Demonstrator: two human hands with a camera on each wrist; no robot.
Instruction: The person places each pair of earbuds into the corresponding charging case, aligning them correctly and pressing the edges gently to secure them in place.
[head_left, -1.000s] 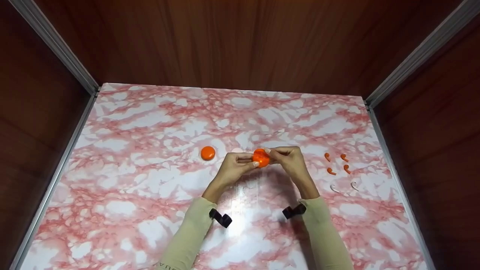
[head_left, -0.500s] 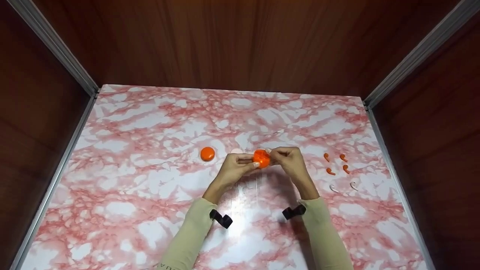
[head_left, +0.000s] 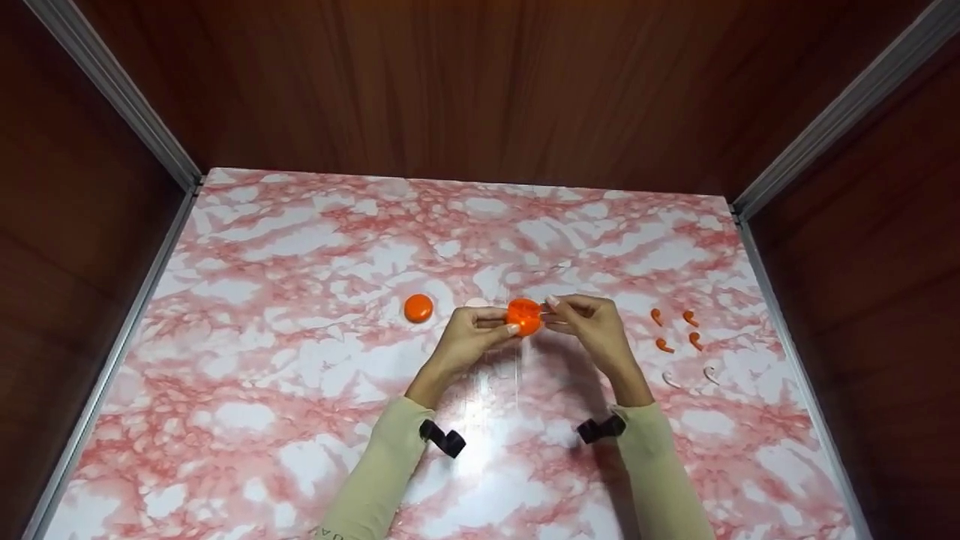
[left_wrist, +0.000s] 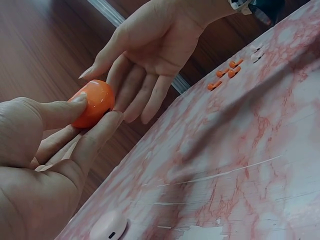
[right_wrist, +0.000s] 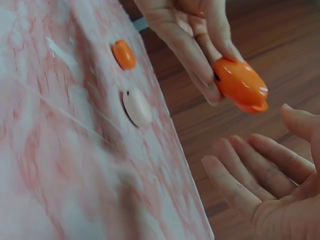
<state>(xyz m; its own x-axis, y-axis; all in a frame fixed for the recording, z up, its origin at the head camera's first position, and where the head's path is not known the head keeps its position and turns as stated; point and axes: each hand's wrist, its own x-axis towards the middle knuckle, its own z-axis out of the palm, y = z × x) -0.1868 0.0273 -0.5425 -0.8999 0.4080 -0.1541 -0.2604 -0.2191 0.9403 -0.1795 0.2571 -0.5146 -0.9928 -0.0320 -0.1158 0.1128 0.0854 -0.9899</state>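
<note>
The hollow of the glossy orange rounded case (head_left: pixel 524 319) is too small in the head view to tell its contents, and hidden in both wrist views; the left hand's grip (head_left: pixel 466 337) covers part of its shell; the pale rounded case (left_wrist: pixel 109 226) is cut by the left wrist view's lower edge; the right hand's grip (right_wrist: pixel 275 192) runs off the right wrist view's right edge, where the pink-and-white marbled worktop (right_wrist: pixel 50 200) blurs at lower left; dark lettering (head_left: pixel 328 533) on the pale green left sleeve (head_left: pixel 379 457) is cropped.
</note>
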